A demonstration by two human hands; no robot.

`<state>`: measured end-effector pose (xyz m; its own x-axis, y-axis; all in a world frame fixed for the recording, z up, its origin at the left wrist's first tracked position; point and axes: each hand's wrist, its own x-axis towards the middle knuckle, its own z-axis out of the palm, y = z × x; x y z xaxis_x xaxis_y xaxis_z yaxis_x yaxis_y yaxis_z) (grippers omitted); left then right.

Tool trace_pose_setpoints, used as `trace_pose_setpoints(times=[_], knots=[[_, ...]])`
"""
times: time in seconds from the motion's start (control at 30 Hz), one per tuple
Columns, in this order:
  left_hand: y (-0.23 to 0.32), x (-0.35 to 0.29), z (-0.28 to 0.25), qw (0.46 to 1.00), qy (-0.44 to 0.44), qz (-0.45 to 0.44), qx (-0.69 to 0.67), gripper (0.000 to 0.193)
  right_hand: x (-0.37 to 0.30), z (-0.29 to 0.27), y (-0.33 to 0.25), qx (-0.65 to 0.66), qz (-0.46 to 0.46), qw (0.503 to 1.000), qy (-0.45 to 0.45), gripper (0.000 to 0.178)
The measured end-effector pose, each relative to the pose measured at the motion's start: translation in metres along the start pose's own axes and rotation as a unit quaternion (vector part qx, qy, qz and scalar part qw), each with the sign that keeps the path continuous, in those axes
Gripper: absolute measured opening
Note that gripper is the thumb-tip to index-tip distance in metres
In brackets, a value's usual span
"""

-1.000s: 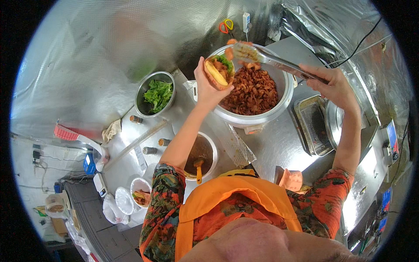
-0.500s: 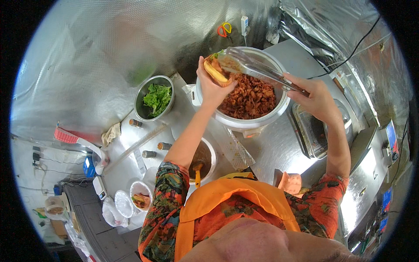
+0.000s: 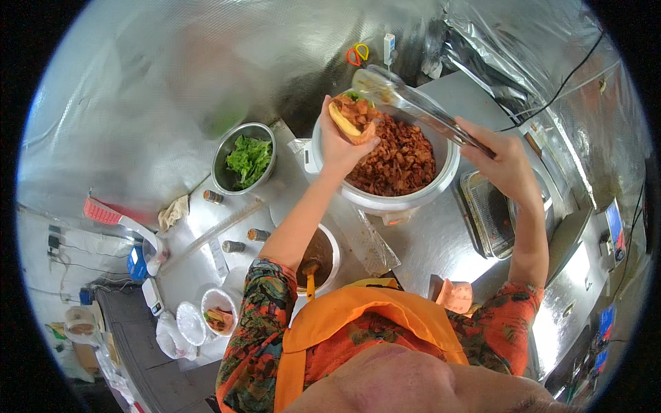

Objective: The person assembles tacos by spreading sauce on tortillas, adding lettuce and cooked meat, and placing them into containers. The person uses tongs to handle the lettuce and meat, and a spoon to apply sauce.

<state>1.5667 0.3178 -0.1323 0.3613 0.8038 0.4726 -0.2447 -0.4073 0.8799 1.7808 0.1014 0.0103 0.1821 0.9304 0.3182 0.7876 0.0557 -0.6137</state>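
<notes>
My left hand (image 3: 335,148) is closed around a filled bun (image 3: 344,118), its yellow edge toward me. Chopped meat and a bit of lettuce show in the bun's opening. Beneath it stands a big white round cooker (image 3: 387,201), holding a heap of reddish-brown chopped meat (image 3: 403,162). Metal tongs (image 3: 430,115) are gripped in my right hand (image 3: 501,157) at the cooker's right side. Their blurred tips hang above and to the right of the bun, over the far rim, apart from the meat heap.
To the left are a steel bowl (image 3: 225,177) of lettuce (image 3: 249,160) and several small jars (image 3: 233,246). A pot of brown sauce (image 3: 335,256) with an orange-handled utensil (image 3: 310,284) sits near me. White foam containers (image 3: 191,322) lie lower left; a wire-mesh tray (image 3: 492,224) lies right.
The tongs' tips have lifted up and away from the bun, whose meat filling now shows more fully. My left hand and the bun have shifted slightly right and down.
</notes>
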Motion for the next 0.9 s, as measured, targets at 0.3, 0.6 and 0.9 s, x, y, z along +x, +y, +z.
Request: trace_pose_setpoints(times=[0.3,0.6,0.9], knots=[[0.003,-0.002,-0.001,0.985,0.017,0.068,0.155,0.121,-0.011,0.017,-0.005,-0.078,-0.050,0.995,0.029,0.045],[0.000,-0.005,-0.003,0.999,0.042,0.008,0.011,0.126,-0.013,0.009,-0.001,-0.006,-0.045,0.998,0.051,0.047],[0.002,-0.005,0.005,0.998,0.040,0.031,0.043,0.126,-0.034,0.020,-0.010,-0.029,-0.032,0.997,0.057,0.049]])
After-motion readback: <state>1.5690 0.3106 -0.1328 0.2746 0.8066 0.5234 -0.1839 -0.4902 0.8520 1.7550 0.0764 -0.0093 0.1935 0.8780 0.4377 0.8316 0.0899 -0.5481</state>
